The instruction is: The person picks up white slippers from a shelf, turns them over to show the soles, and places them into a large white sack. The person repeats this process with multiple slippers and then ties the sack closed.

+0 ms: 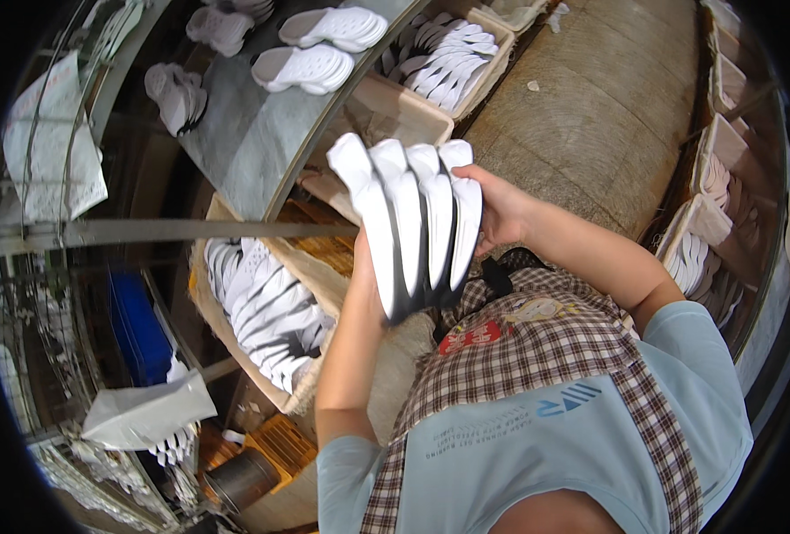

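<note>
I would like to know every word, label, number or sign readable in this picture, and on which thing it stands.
Light blue fabric shirt: blue logo and small printed lines, upside down; I do not copy their wording.
Brown-and-white checked fabric apron: pale marks on a red patch, too small to read.
Large white paper sheet, left: faint marks, too blurred to read.
Held white curved shoes: no lettering visible.

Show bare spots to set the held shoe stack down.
Grey table: bare near corner, bordered by clogs and the table's rim. Brown floor: mostly bare between upper crate and right-hand bins, bar scraps. Crowded: table's far end; lower crate left of the held shoe stack, clog-heaped.
</note>
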Motion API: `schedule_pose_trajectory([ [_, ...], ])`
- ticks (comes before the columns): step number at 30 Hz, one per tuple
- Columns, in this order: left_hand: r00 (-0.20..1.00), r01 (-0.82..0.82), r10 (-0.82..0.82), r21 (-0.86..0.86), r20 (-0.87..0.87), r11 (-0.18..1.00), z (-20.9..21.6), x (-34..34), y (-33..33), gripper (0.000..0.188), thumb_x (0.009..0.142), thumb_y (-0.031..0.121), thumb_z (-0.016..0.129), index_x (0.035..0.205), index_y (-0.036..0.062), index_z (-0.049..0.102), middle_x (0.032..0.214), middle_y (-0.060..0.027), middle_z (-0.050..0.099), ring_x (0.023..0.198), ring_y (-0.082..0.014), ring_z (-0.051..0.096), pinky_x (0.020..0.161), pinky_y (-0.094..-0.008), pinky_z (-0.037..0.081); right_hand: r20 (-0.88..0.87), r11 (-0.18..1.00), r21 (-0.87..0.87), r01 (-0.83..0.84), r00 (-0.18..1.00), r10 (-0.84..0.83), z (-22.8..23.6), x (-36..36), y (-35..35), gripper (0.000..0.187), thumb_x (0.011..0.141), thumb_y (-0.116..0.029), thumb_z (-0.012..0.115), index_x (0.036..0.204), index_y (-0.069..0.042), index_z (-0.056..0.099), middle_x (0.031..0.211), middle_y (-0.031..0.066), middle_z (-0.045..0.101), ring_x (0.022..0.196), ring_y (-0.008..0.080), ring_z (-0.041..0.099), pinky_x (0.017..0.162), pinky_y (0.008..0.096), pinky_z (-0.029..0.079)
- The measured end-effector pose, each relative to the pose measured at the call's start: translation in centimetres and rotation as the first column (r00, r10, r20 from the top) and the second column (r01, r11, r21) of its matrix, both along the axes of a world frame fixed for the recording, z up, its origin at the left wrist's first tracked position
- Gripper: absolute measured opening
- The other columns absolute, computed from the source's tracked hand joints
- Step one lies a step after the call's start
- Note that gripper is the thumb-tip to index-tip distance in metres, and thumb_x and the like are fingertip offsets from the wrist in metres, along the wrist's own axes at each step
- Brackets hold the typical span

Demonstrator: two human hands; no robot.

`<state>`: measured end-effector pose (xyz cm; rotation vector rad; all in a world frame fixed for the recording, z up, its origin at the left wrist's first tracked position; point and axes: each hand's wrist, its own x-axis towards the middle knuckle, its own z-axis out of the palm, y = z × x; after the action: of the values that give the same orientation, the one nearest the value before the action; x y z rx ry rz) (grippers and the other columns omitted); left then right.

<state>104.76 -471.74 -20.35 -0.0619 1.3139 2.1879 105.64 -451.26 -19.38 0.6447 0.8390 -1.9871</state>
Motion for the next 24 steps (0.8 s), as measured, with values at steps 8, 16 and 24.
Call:
schedule_pose_trajectory([
  [8, 0.983, -0.167, 0.155, 0.124, 0.103, 0.978, 1.0, -1.4, -1.9, 0.038, 0.086, 0.015, 0.05, 0.123, 0.0071, 0.047, 0.121, -0.0108, 0.052, 0.11, -0.0244, 0.051, 0.093, -0.0377, 0.041, -0.604, 0.957, -0.071, 0.28, 0.752, -0.265, 4.7, 1.4, -1.0, 0.071, 0.088, -0.034, 0.051, 0.138, 0.005, 0.019, 0.133, 0.0213, 0.038, 0.121, 0.0258, 0.04, 0.101, 0.0346, 0.034],
  [16, 0.976, -0.21, 0.198, 0.144, 0.091, 0.967, 1.8, -1.9, -3.2, 0.04, 0.086, 0.013, 0.05, 0.125, 0.0075, 0.044, 0.123, -0.0112, 0.051, 0.111, -0.0246, 0.051, 0.093, -0.0378, 0.042, -0.87, 0.93, 0.08, 0.359, 0.481, -0.11, 4.2, 1.8, -1.3, 0.066, 0.091, -0.03, 0.049, 0.138, 0.005, 0.017, 0.132, 0.0214, 0.032, 0.125, 0.0285, 0.031, 0.104, 0.038, 0.028],
  [24, 0.973, -0.221, 0.209, 0.144, 0.092, 0.965, 2.0, -1.5, -3.9, 0.042, 0.087, 0.012, 0.05, 0.128, 0.0079, 0.042, 0.124, -0.0116, 0.05, 0.111, -0.0248, 0.051, 0.093, -0.0379, 0.043, -0.899, 0.832, 0.411, 0.374, 0.317, 0.301, 3.1, 2.0, -0.1, 0.105, 0.069, -0.042, 0.075, 0.137, 0.009, 0.013, 0.129, 0.0268, 0.025, 0.125, 0.0392, 0.025, 0.107, 0.0419, 0.023],
])
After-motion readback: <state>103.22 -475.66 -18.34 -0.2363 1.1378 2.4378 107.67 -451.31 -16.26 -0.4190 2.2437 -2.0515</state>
